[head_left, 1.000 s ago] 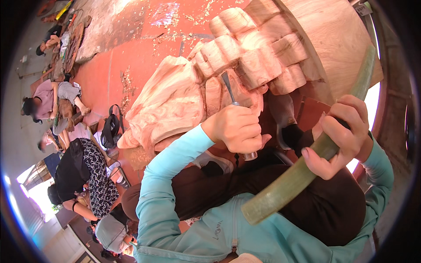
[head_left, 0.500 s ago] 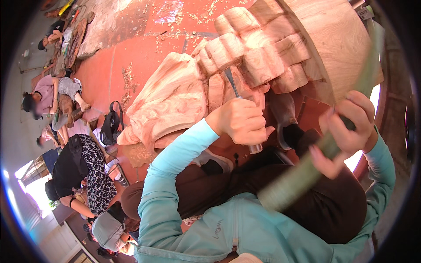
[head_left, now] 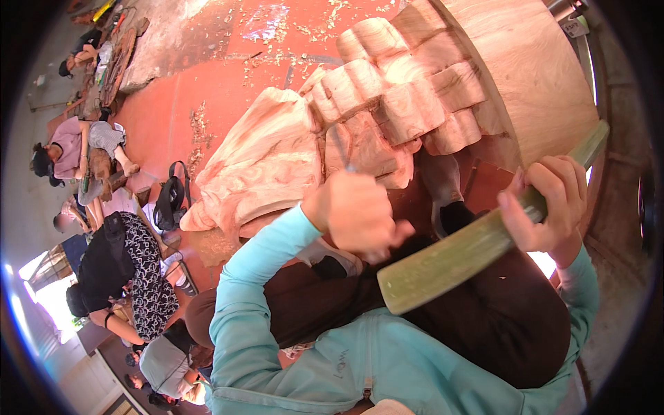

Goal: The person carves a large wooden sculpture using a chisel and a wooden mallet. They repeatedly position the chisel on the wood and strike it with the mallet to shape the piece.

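My left hand (head_left: 358, 213) is closed around the handle of a chisel (head_left: 351, 167). The hand is smeared by motion, and only a blurred bit of the metal shaft shows above it. In front lies a large pale-pink wood carving (head_left: 266, 162) with blocky raised forms and flowing folds; whether the chisel tip touches it I cannot tell. On the right, my right hand (head_left: 552, 200) grips a long greenish wooden mallet (head_left: 449, 266) around its narrower part. Its broad end points down and left over my lap, apart from my left hand.
Wood shavings (head_left: 199, 131) litter the red floor (head_left: 155, 131). A black bag (head_left: 171, 200) lies left of the carving. Several people sit working along the left side, the nearest in a patterned black-and-white garment (head_left: 151, 277). A broad wooden slab (head_left: 519, 69) adjoins the carving.
My left hand with the chisel has drawn back slightly downward and left from the carving. The mallet's broad end has swung left and up, nearer my left hand.
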Demonstrator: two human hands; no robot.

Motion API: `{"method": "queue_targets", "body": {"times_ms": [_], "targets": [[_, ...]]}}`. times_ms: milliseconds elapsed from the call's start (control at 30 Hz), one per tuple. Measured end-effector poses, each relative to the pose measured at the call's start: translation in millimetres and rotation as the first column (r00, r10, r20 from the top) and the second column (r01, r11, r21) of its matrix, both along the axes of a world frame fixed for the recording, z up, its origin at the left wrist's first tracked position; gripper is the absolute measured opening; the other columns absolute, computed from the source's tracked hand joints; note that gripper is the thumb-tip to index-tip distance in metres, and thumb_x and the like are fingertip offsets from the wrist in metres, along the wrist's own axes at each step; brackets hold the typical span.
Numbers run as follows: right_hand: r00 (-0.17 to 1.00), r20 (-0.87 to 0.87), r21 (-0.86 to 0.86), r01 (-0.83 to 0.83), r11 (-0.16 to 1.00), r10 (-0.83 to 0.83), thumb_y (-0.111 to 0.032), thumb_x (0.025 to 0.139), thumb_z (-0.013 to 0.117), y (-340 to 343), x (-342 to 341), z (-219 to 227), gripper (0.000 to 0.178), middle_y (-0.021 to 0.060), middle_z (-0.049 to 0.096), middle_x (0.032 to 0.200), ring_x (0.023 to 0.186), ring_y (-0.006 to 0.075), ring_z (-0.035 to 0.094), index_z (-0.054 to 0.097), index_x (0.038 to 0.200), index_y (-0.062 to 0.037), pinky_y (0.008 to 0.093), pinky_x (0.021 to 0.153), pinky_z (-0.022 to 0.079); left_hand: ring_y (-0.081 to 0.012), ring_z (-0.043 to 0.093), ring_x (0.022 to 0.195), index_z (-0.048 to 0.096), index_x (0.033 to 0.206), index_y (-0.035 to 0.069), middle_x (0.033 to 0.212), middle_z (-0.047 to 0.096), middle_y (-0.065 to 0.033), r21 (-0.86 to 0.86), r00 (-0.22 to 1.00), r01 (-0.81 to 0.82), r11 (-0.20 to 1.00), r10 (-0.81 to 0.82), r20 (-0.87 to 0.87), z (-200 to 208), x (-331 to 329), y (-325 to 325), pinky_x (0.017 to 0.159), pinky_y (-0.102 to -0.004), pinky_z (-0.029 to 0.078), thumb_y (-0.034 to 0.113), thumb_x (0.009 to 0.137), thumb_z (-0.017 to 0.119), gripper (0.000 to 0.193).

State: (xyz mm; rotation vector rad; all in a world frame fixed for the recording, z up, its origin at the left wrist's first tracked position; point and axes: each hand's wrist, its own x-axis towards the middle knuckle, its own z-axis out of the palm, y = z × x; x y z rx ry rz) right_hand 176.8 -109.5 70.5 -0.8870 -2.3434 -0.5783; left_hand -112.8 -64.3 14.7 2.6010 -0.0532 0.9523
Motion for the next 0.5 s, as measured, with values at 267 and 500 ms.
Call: {"method": "queue_targets", "body": {"times_ms": [267,500], "targets": [[0.662,-0.364,-0.865,0.02,0.501,-0.655,-0.003,0.069,0.075,-49,-6,-22,0.058,0.0141,0.065,0.103,0.093,0.0248,0.064,0.051,0.121,0.0004,0.0322,0.084,0.048,-0.0165,0.051,0.058,0.058,0.086,0.009,0.078,0.055,-0.0024,-0.05,0.913,-0.389,0.92,0.392,0.112,8,77,-1,0.045,-0.0288,0.041,0.022,0.071,0.069,0.023],[0.193,-0.286,-0.954,-0.154,0.259,-0.939,-0.013,0.084,0.069,-46,0,-42,0.032,0.0059,0.057,0.084,0.072,0.0111,0.054,0.052,0.105,0.0026,0.0257,0.068,0.046,-0.0111,0.052,0.058,0.06,0.093,0.019,0.075,0.052,0.0055,0.027,0.837,-0.546,0.837,0.543,0.064,-22,119,41,0.045,-0.0254,0.044,0.034,0.067,0.072,0.032]]}}
